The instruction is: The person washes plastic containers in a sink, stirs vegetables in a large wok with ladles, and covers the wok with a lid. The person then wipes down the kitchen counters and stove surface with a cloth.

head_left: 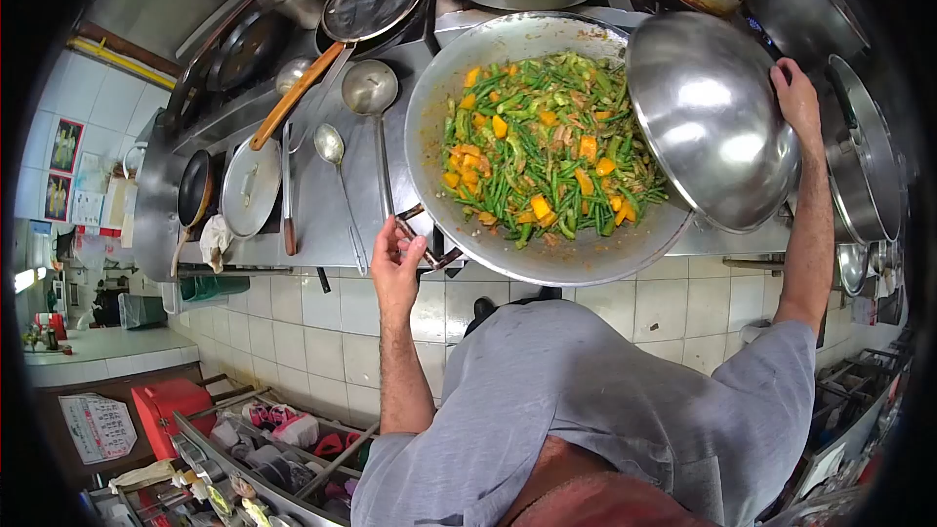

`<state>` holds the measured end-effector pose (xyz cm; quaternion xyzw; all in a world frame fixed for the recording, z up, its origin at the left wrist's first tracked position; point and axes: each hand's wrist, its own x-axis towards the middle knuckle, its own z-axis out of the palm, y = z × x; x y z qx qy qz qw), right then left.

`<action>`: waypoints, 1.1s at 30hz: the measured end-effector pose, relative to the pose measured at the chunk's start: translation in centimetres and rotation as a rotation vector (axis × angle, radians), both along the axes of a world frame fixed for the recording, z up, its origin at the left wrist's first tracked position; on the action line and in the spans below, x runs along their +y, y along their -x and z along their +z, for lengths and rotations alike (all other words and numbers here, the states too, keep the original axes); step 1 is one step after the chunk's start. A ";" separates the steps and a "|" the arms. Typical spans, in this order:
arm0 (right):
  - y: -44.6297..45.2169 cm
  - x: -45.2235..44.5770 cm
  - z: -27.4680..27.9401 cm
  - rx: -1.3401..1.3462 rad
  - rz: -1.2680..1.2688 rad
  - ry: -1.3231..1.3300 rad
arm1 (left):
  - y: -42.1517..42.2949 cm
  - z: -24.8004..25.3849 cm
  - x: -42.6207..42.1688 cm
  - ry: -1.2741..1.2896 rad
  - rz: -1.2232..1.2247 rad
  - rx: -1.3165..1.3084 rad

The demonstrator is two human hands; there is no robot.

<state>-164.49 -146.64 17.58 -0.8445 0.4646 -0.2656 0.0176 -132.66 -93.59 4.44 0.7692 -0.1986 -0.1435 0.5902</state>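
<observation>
Whether the left hand (396, 271) pinches the ladle (370, 89) is unclear; the right hand (798, 102) pinches a lid (714, 122).

Wearer: short-sleeved grey T-shirt (605, 400), filling frame from 5 to 6 o'clock. Cloth soft, creased; darker grey patches and small specks over the front. Neck opening shows as a notch near 6 o'clock, edge plain. Right sleeve (776, 366) at 4 o'clock, loose, ending on upper arm. Left sleeve (390, 473) between 6 and 7, bunched in folds. Arms bare below the sleeves; left hand (396, 268) near centre toward 8, right hand (798, 100) at 2, both uncovered. Dark shoe (481, 310) just below centre, 6 o'clock. Dull red headwear (610, 503) at bottom edge, 5 to 6; type unclear.
</observation>
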 end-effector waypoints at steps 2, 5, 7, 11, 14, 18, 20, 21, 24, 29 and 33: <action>-2.0 1.9 2.2 0.009 0.080 0.083 | -0.1 0.3 0.1 -0.021 -0.038 -0.013; -5.9 6.6 6.0 0.016 0.227 0.167 | -0.8 -0.2 0.9 -0.096 -0.053 -0.131; -8.8 9.5 7.2 0.011 0.293 0.171 | -0.7 0.0 1.3 -0.044 -0.032 -0.126; -13.9 14.1 7.3 0.025 0.570 0.257 | -1.4 0.1 2.7 -0.018 -0.034 -0.146; -17.2 17.8 5.9 0.103 0.657 0.171 | -1.7 -0.1 4.1 -0.082 -0.111 -0.155; -20.1 21.9 4.3 0.219 0.678 0.017 | -1.6 -0.4 5.7 -0.078 -0.131 -0.124; -21.1 22.7 4.0 0.232 0.696 0.008 | -1.7 -0.7 6.4 -0.060 -0.129 -0.109; -21.6 22.9 3.8 0.241 0.707 0.001 | -1.7 -0.8 6.7 -0.041 -0.134 -0.099; -22.7 22.9 3.5 0.248 0.736 -0.002 | -1.8 -1.0 7.2 -0.024 -0.148 -0.074; -23.5 22.1 2.8 0.289 0.707 -0.045 | -1.4 -0.7 6.3 -0.039 -0.214 -0.047; -22.4 20.8 1.0 0.297 0.677 -0.144 | -1.0 -0.7 4.8 0.010 -0.284 -0.017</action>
